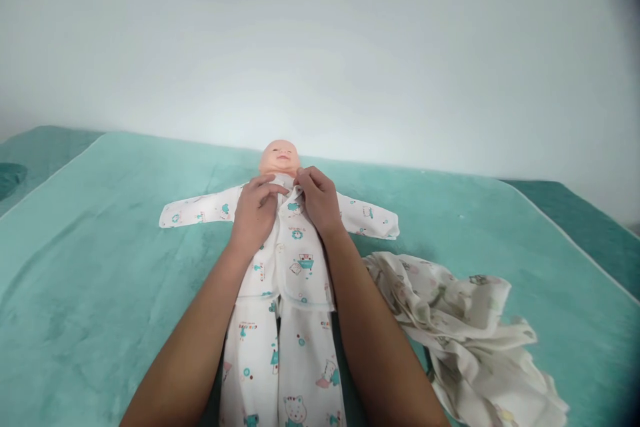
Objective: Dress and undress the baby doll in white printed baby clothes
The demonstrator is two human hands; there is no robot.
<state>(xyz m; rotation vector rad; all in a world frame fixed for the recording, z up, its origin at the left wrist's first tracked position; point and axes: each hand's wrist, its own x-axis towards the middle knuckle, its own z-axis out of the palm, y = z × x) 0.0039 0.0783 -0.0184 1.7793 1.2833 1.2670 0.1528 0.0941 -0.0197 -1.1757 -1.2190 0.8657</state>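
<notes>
Where the white printed jacket (299,257) lies front side up, dressed on a doll (280,156) at the middle of the scene, I have both hands at its collar, just below the doll's chin. My right hand (319,199) is nearly closed, thumb and fingertips pinched together on the right edge of the neckline. My left hand (257,212) rests across the left side of the chest, fingers partly bent and reaching toward the front opening; I cannot tell whether its fingertips grip any fabric. From the collar, the two front edges run down the middle toward the near side, close together. One sleeve (204,209) stretches out flat to the left, the other to the right, and the doll's bare head lies at the far end. At the jacket's near hem I see matching white trousers (254,363), the legs side by side and running out of view at the near edge. My forearms come in from the near side, one along each side of the outfit. To the right and nearer me, a crumpled pale cloth (477,340) lies in loose folds. All of it is on a green cover (125,260), with a pale wall (300,40) beyond the far edge.
</notes>
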